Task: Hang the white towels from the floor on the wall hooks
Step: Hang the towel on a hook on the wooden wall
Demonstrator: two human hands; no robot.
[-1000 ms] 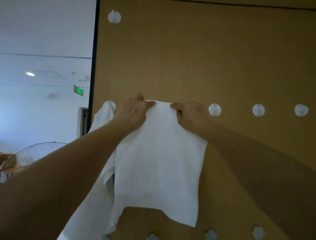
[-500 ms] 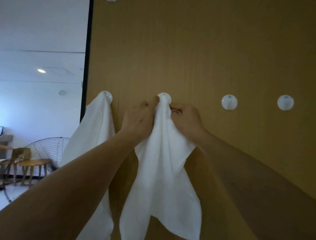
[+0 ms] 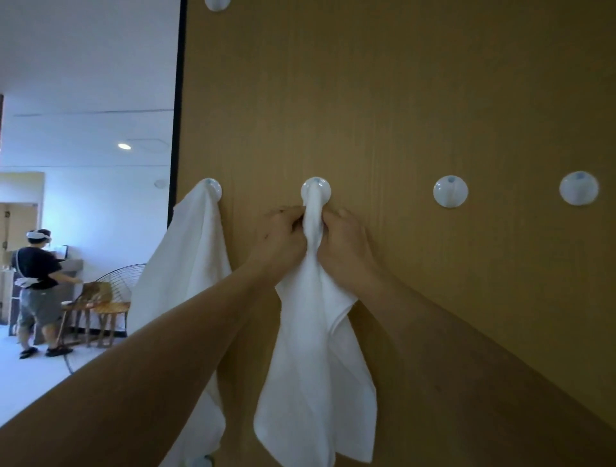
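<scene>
A white towel [image 3: 316, 373] hangs from a round white wall hook [image 3: 316, 187] on the tan wooden wall. Just below that hook, my left hand [image 3: 281, 241] and my right hand [image 3: 345, 248] pinch the bunched top of this towel from either side. Another white towel [image 3: 190, 266] hangs from the hook [image 3: 213, 188] to the left, partly hidden behind my left forearm. Two bare white hooks, one [image 3: 450, 191] and another [image 3: 578, 188], sit to the right in the same row.
One more hook [image 3: 217, 3] shows at the top edge and another [image 3: 200, 461] at the bottom edge. The wall's left edge [image 3: 176, 133] opens onto a room with a person [image 3: 36, 290], a standing fan [image 3: 123, 283] and wooden stools [image 3: 100, 316].
The towel went from spread flat between my hands to bunched and hooked. My hands slid a little down below the hook, and the view dropped and shifted left.
</scene>
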